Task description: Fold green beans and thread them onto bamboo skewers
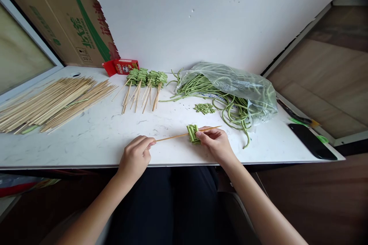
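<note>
My left hand point(136, 151) is closed around the left end of a thin bamboo skewer point(171, 137), held nearly level above the table's front part. Close to the skewer's other end, short cut green bean pieces point(192, 134) sit side by side across it. My right hand point(214, 141) pinches these pieces between thumb and fingers, and the pointed tip sticks out past it. Whether every piece is pierced is hidden by the fingers. Just beyond the right hand lies a small heap of bean trimmings point(204, 108).
Loose skewers point(48, 101) cover the table's left side. Bean-loaded skewers point(146, 77) are stacked at the back beside a red box point(126, 66). Long beans point(201, 84) spill from a plastic bag point(244, 80). A black phone point(312, 141) lies at the right edge. A cardboard box point(63, 19) stands back left.
</note>
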Tool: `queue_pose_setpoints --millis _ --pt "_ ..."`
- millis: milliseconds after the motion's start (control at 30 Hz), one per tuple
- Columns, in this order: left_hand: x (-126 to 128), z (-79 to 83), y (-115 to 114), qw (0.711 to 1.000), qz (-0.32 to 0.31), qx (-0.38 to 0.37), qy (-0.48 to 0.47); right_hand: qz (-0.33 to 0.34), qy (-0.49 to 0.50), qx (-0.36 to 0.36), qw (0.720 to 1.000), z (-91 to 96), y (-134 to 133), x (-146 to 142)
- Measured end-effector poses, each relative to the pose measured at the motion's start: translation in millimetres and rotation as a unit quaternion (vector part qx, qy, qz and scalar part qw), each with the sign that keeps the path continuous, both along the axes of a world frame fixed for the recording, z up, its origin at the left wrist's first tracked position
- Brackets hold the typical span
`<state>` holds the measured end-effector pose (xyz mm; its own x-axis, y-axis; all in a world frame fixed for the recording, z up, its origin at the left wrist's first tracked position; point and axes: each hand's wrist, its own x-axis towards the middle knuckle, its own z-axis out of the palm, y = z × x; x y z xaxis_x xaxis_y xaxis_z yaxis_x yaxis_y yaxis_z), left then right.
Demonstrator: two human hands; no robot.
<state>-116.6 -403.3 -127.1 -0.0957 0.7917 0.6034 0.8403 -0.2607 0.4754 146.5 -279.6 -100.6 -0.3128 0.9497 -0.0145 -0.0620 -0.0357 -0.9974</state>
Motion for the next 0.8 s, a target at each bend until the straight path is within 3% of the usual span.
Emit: queue_pose_setpoints --millis 200,367,467,600,700,800 --pt "-0.1 0.2 -0.7 1.0 0.0 0.022 0.003 0.002 -0.006 -0.021 1.0 1.8 -2.8 -1.2" --pt "-0.4 2.3 -0.4 1.0 0.011 0.006 -0.001 0.035 -0.037 0.032 0.998 11.3 3.1 8.6" --pt "0.0 2.7 0.3 0.999 0.036 -0.001 -0.013 0.018 -0.096 0.096 0.991 16.0 16.3 23.9" --pt "0.4 1.6 1.7 0.998 0.06 -0.005 -0.015 -0.03 -0.226 0.225 0.947 8.9 32.1 35.4" --pt "0.1 0.5 2.3 0.998 0.067 -0.009 -0.014 -0.01 -0.305 0.291 0.907 1.3 36.2 29.3" --pt "-0.1 0.1 2.4 0.997 0.069 -0.013 -0.014 0.019 -0.338 0.311 0.888 0.9 37.3 18.9"
